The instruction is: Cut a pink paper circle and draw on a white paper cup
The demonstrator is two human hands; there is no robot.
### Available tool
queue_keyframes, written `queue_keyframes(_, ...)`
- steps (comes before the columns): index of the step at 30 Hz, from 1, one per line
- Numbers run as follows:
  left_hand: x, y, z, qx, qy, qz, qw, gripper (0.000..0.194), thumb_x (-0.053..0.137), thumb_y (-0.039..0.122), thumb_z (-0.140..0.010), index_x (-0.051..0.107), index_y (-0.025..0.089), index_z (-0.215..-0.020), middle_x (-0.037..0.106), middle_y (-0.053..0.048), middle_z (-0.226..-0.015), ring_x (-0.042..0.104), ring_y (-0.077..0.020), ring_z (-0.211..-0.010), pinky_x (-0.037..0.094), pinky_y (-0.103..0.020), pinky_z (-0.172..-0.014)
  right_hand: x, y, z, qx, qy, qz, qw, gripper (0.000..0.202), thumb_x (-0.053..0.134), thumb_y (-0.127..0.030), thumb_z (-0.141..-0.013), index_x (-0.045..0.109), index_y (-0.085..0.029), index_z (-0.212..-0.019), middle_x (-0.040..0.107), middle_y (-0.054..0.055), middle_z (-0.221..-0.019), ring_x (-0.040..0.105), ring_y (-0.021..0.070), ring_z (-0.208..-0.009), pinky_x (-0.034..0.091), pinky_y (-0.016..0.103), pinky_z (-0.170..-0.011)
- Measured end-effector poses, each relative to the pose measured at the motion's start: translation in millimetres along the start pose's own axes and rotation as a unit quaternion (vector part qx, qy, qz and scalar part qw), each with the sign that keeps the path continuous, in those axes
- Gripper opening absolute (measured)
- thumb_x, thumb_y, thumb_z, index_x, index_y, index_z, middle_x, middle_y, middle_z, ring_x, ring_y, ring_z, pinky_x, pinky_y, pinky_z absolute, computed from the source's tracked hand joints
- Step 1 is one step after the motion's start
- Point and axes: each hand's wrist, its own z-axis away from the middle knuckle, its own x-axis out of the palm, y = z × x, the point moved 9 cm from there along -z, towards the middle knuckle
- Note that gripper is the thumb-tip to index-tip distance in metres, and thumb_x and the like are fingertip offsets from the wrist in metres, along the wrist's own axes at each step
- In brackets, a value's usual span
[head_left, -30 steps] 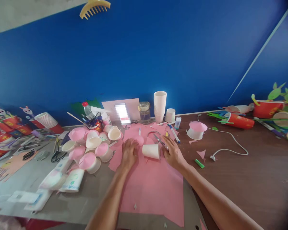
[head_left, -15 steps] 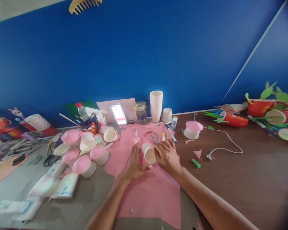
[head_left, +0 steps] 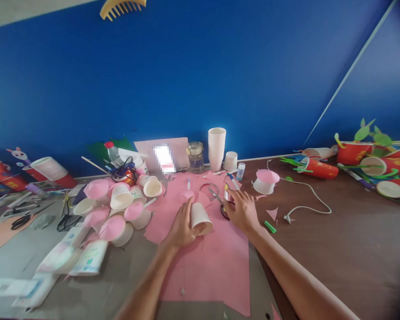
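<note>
A white paper cup (head_left: 201, 218) is tipped over above the pink paper (head_left: 206, 271), its mouth turned toward me. My left hand (head_left: 183, 226) grips it from the left side, thumb at the lower rim. My right hand (head_left: 242, 209) is off the cup, fingers apart, over the handles of the scissors (head_left: 214, 192) and a yellow marker (head_left: 226, 192). Whether its fingertips touch either one is hard to tell. Beyond the left hand lies a small pink paper piece (head_left: 187, 195).
At the left, several white cups with pink paper cones (head_left: 112, 228) crowd together. A tall cup stack (head_left: 216, 149), a glass jar (head_left: 196, 158) and a glue stick (head_left: 240, 171) stand behind. Rightward are a pink-topped cup (head_left: 264, 184), a green cap (head_left: 270, 227), a white cable (head_left: 315, 189) and red cups (head_left: 322, 168).
My left hand has closed on the cup, which has shifted slightly left and down. My right hand has let go of the cup and moved right, uncovering the scissors' handles.
</note>
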Motion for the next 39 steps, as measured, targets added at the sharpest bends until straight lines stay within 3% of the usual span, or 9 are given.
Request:
queue_keyframes(6, 8.9, 15.2, 4.4, 0.072, -0.012, -0.035, 0.997, 0.089, 0.057, 0.055, -0.080, 0.012, 0.017, -0.147, 0.038, -0.021, -0.143, 0.038, -0.0357, -0.132, 0.034, -0.054, -0.106, 27.7, 5.1, 0.1, 0.013, -0.115, 0.140, 0.983, 0.041, 0.054, -0.035, -0.082, 0.058, -0.015, -0.117, 0.071, 0.012, -0.088, 0.057, 0.0298, -0.094, 0.028, 0.042, -0.087)
queue_keyframes(9, 12.1, 17.5, 5.2, 0.083, -0.019, -0.039, 0.996, 0.090, 0.057, 0.053, -0.080, 0.009, 0.019, -0.148, 0.038, -0.020, -0.143, 0.037, -0.0355, -0.132, 0.033, -0.056, -0.106, 26.1, 8.7, 0.4, 0.016, -0.092, 0.130, 0.987, 0.037, 0.052, -0.026, -0.081, 0.058, -0.016, -0.116, 0.072, 0.010, -0.089, 0.058, 0.0273, -0.092, 0.028, 0.040, -0.086)
queue_keyframes(13, 13.6, 17.0, 5.0, 0.078, -0.027, -0.025, 0.996, 0.091, 0.058, 0.052, -0.080, 0.008, 0.018, -0.148, 0.035, -0.020, -0.145, 0.039, -0.0350, -0.130, 0.033, -0.055, -0.105, 13.2, 15.4, 0.9, 0.017, -0.007, 0.092, 0.996, 0.031, 0.048, -0.022, -0.082, 0.060, -0.016, -0.110, 0.070, 0.005, -0.076, 0.059, 0.0237, -0.080, 0.031, 0.038, -0.083)
queue_keyframes(17, 18.4, 17.0, 5.7, 0.084, -0.040, -0.022, 0.995, 0.094, 0.061, 0.052, -0.076, 0.012, 0.014, -0.147, 0.038, -0.022, -0.142, 0.038, -0.0369, -0.129, 0.033, -0.055, -0.104, 2.0, -4.2, 7.1, -0.046, 0.069, 0.049, 0.995, 0.023, 0.050, -0.023, -0.084, 0.062, -0.016, -0.102, 0.066, 0.003, -0.071, 0.059, 0.0211, -0.074, 0.032, 0.037, -0.083)
queue_keyframes(22, 15.1, 18.1, 5.7, 0.077, -0.036, -0.012, 0.996, 0.092, 0.056, 0.058, -0.077, 0.015, 0.016, -0.147, 0.045, -0.020, -0.136, 0.045, -0.0348, -0.121, 0.037, -0.052, -0.101, 20.3, -40.4, 18.4, -0.136, -0.023, 0.028, 0.990, 0.020, 0.051, -0.031, -0.089, 0.063, -0.020, -0.100, 0.068, 0.004, -0.082, 0.061, 0.0217, -0.082, 0.031, 0.038, -0.084)
queue_keyframes(29, 7.6, 15.9, 3.8, 0.041, -0.056, -0.026, 0.997, 0.092, 0.059, 0.063, -0.072, 0.024, 0.018, -0.144, 0.047, -0.019, -0.134, 0.045, -0.0375, -0.120, 0.037, -0.053, -0.099, 21.0, -38.5, -11.9, -0.097, -0.040, -0.084, 0.991, 0.023, 0.045, -0.029, -0.090, 0.064, -0.018, -0.099, 0.070, 0.007, -0.086, 0.064, 0.0206, -0.077, 0.044, 0.035, -0.076)
queue_keyframes(31, 7.2, 15.4, 2.8, 0.041, -0.054, -0.031, 0.997, 0.095, 0.061, 0.063, -0.070, 0.025, 0.016, -0.144, 0.048, -0.019, -0.132, 0.046, -0.0384, -0.118, 0.036, -0.054, -0.099, 31.8, -42.8, -34.5, -0.088, -0.067, -0.108, 0.988, 0.025, 0.045, -0.029, -0.089, 0.064, -0.018, -0.102, 0.071, 0.007, -0.083, 0.065, 0.0200, -0.074, 0.047, 0.032, -0.068)
queue_keyframes(34, 6.5, 15.3, 2.2, 0.050, -0.046, -0.025, 0.997, 0.095, 0.060, 0.065, -0.069, 0.027, 0.014, -0.142, 0.050, -0.020, -0.129, 0.047, -0.0377, -0.116, 0.035, -0.053, -0.099, 66.6, -54.8, -70.4, -0.067, -0.145, -0.035, 0.987, 0.024, 0.047, -0.022, -0.086, 0.063, -0.017, -0.103, 0.071, 0.004, -0.077, 0.065, 0.0181, -0.067, 0.046, 0.027, -0.060)
queue_keyframes(39, 4.9, 9.2, 2.8, 0.053, -0.036, -0.007, 0.998, 0.100, 0.061, 0.071, -0.064, 0.027, 0.019, -0.142, 0.049, -0.018, -0.128, 0.047, -0.0366, -0.115, 0.035, -0.053, -0.100, 120.7, -87.6, -109.5, -0.085, -0.178, 0.011, 0.980, 0.011, 0.060, -0.024, -0.079, 0.065, -0.015, -0.083, 0.066, 0.005, -0.067, 0.065, 0.0201, -0.066, 0.044, 0.029, -0.060)
